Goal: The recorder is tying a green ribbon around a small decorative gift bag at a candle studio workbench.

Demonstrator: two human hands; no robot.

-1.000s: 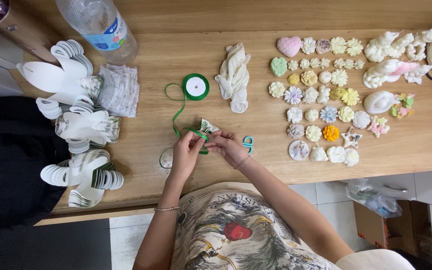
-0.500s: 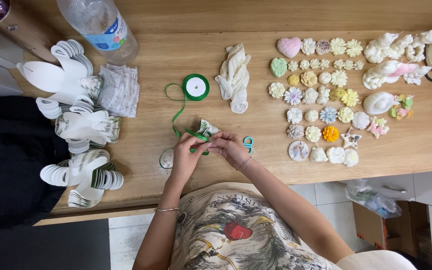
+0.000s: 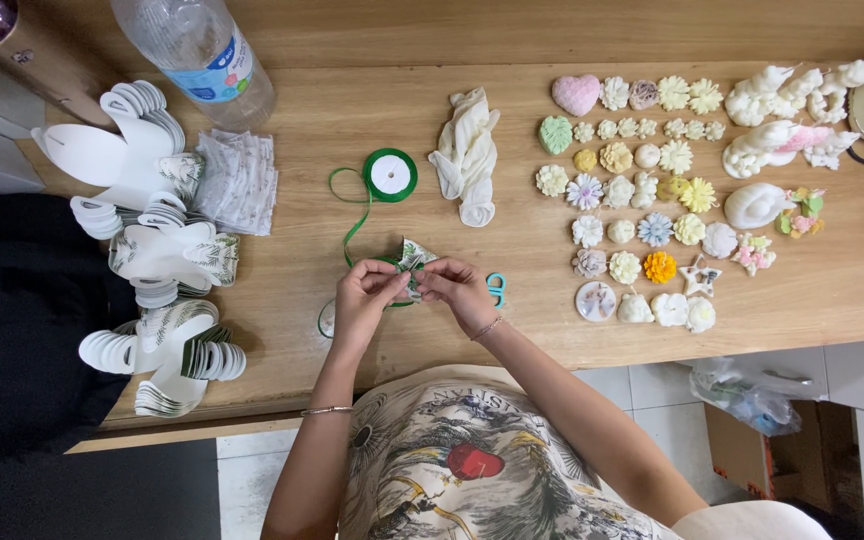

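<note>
Wooden table [image 3: 372, 120]: green ribbon spool [image 3: 390, 175], white cloth [image 3: 468, 155], plastic bottle [image 3: 202, 55], small moulded flowers [image 3: 642, 215].

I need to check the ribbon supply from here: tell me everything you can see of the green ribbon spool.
The spool is a flat round reel lying on its side on the wooden table, its white centre disc facing up inside a ring of wound glossy green ribbon. A loose length runs off its left side, loops, and trails down to the small package between the left hand and right hand. A white cloth lies just right, apart.
</note>
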